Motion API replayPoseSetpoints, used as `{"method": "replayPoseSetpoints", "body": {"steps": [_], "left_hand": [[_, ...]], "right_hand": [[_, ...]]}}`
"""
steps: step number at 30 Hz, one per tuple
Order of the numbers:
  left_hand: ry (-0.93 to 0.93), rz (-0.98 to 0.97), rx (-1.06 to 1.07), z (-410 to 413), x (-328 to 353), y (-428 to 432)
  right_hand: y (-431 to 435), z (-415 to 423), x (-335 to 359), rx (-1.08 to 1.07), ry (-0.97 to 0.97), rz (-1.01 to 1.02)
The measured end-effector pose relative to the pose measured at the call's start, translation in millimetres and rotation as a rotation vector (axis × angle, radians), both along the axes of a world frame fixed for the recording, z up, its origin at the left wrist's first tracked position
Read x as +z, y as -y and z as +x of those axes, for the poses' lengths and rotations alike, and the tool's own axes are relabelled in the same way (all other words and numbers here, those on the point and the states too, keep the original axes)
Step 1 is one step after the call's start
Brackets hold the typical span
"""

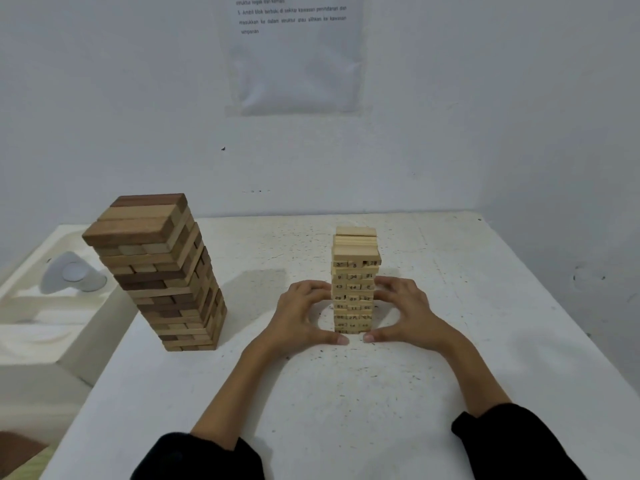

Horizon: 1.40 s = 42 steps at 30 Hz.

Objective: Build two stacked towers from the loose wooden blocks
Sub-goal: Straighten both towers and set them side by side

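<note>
left hand [304, 317] and right hand [405, 313] cupped round pale tower [353, 289] — fingers curled against its sides, thumbs at 6 o'clock, numbers kinda blurry

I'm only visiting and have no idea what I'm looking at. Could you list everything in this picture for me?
large tower: one, mixed dark brown and tan blocks, left side of the table, standing free.
small tower: one, pale wood with printed numbers, middle of the table, between the hands.
table: one, white and speckled, under both towers.
printed sheet: one, white in a clear sleeve, on the wall behind.
round object: one, white, on a pale ledge left of the table; I cannot tell what it is.
sleeves: two, black, bottom edge.
left hand: one, fingers curved against the small tower's left side.
right hand: one, fingers curved against its right side.
</note>
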State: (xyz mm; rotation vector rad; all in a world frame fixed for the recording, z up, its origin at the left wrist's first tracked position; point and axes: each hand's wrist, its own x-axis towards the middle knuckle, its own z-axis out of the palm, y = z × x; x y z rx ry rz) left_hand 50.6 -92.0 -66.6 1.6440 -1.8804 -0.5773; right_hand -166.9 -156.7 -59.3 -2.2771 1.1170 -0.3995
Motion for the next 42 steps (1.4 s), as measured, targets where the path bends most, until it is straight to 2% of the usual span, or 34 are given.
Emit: {"method": "replayPoseSetpoints", "body": {"steps": [5, 27, 36, 42], "left_hand": [[0.02, -0.045, 0.013, 0.3, -6.1, 1.7], [0.039, -0.015, -0.016, -3.2, -6.0, 2.3], [0.053, -0.023, -0.01, -4.2, -6.3, 2.0], [0.031, -0.024, -0.001, -6.4, -5.2, 3.2]], "right_hand": [[-0.8, 1.0, -4.6, 0.007, 0.026, -0.054], [-1.1, 3.5, -7.2, 0.016, 0.005, -0.114], [-0.2, -0.9, -4.5, 0.019, 0.054, 0.014], [0.6, -1.4, -5.5, 0.031, 0.056, 0.023]]}}
